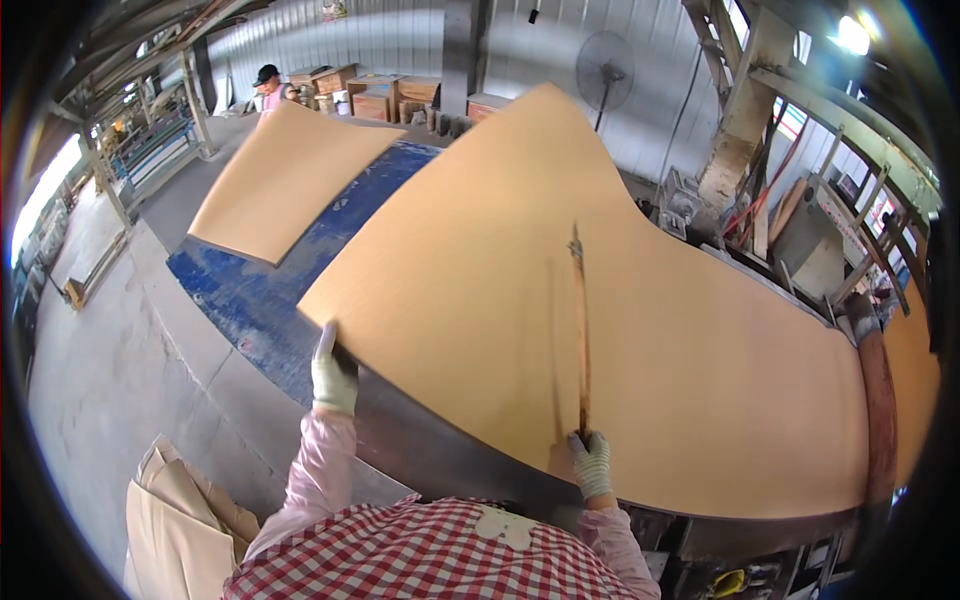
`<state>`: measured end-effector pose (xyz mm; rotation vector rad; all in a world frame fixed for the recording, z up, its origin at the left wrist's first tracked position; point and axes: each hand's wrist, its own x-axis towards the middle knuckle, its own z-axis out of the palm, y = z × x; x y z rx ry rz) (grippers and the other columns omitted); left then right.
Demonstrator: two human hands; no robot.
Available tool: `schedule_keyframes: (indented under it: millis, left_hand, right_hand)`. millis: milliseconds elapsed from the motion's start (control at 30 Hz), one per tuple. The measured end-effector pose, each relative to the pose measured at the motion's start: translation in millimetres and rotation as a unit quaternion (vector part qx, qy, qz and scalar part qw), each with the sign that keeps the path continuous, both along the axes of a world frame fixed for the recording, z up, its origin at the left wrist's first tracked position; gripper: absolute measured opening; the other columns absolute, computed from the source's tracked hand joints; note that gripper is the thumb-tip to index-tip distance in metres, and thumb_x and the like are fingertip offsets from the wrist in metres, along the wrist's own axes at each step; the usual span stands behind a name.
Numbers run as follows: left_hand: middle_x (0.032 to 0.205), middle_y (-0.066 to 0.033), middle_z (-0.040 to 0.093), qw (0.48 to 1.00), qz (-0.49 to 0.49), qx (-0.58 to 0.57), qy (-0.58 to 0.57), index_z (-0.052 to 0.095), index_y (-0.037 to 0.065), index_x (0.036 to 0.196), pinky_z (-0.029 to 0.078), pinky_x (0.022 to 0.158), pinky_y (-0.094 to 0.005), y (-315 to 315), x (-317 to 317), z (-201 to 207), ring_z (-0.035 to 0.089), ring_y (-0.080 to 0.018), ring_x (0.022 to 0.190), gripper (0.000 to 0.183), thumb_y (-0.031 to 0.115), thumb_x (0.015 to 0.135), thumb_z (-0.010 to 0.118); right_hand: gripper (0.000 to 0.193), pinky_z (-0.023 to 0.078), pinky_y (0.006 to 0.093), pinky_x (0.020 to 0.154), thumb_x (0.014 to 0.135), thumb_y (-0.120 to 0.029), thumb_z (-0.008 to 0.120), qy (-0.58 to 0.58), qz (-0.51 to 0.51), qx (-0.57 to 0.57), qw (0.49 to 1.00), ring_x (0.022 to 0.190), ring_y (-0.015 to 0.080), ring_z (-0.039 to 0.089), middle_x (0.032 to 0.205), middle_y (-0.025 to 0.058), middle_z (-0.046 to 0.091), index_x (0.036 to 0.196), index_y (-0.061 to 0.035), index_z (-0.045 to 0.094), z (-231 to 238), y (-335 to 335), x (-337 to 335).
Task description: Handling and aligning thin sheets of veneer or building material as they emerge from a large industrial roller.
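A large tan sheet (690, 380) spreads from the right across the metal table in front of me, its left part raised and curling. My left hand (335, 378), in a pale glove, grips the sheet's near left corner, thumb along the edge; the fingers beneath are hidden. In my gloved right hand (592, 466) is a long thin wooden stick (582, 340) with a dark pointed tip. It points away from me over the sheet and casts a shadow on it. What is fixed at the tip is too small to tell.
Another tan sheet (295, 180) lies farther left on a worn blue tabletop (250, 300), a person (270, 88) in a dark cap behind it. A reddish roller (878, 410) crosses the sheet's right end. Folded tan material (180, 520) sits at lower left. A fan (604, 72) stands behind.
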<state>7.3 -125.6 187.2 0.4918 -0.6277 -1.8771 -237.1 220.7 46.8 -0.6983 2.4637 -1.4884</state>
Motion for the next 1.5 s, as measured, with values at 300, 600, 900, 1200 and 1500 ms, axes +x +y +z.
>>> schedule_keyframes:
  millis: [300, 600, 900, 1200, 1500]
  left_hand:
    - [0.109, -0.0062, 0.055, 0.9, -0.347, 0.259, -0.057, 0.05, 0.007, 0.113, 0.041, 0.089, -0.0335, 155.5, -21.2, -201.3, 0.052, -0.0207, 0.094, 0.038, 0.028, 0.082, 0.06]
    - [0.108, -0.0095, 0.057, 0.946, -0.253, 0.192, -0.063, 0.052, 0.004, 0.113, 0.042, 0.088, -0.0356, 35.7, -15.4, -135.9, 0.053, -0.0214, 0.101, 0.044, 0.032, 0.08, 0.06]
    - [0.108, -0.0076, 0.057, 0.863, -0.392, 0.296, -0.115, 0.053, 0.005, 0.112, 0.042, 0.088, -0.0351, 129.9, -49.7, -155.7, 0.052, -0.0217, 0.1, 0.045, 0.035, 0.079, 0.062]
    - [0.106, -0.0079, 0.059, 0.94, -0.249, 0.201, -0.118, 0.054, 0.005, 0.112, 0.044, 0.086, -0.0353, 72.7, -31.5, -151.0, 0.054, -0.0227, 0.099, 0.05, 0.043, 0.079, 0.061]
    - [0.106, -0.0055, 0.059, 0.823, -0.437, 0.33, -0.151, 0.052, 0.009, 0.115, 0.045, 0.079, -0.0342, 184.9, -67.9, -181.2, 0.055, -0.0264, 0.095, 0.051, 0.044, 0.077, 0.061]
  right_hand:
    - [0.022, 0.042, 0.034, 0.049, 0.08, -0.022, 0.059, -0.217, 0.068, 0.052, 0.972, 0.049, 0.0191, 0.051, 0.059, 0.0056, 0.051, 0.075, -0.0004, 0.054, 85.4, -46.6, 62.2]
    - [0.012, 0.049, 0.0412, 0.061, 0.068, -0.015, 0.058, 0.167, 0.416, 0.166, 0.878, 0.061, 0.0341, 0.06, 0.062, 0.0182, 0.059, 0.065, -0.0052, 0.064, 325.1, -90.6, 96.5]
    - [0.024, 0.049, 0.0371, 0.065, 0.073, -0.011, 0.054, 0.29, 0.42, -0.12, 0.852, 0.066, 0.0303, 0.061, 0.073, 0.0149, 0.062, 0.095, -0.0061, 0.061, 330.7, -112.4, 154.4]
    - [0.024, 0.048, 0.0374, 0.065, 0.075, -0.012, 0.053, 0.285, 0.4, -0.14, 0.86, 0.066, 0.0303, 0.06, 0.074, 0.0147, 0.062, 0.097, -0.0054, 0.059, 325.2, -89.8, 140.2]
    - [0.025, 0.048, 0.0377, 0.065, 0.077, -0.012, 0.051, 0.263, 0.368, -0.093, 0.887, 0.066, 0.0303, 0.06, 0.075, 0.0144, 0.061, 0.1, -0.0048, 0.056, 308.8, -78.8, 106.8]
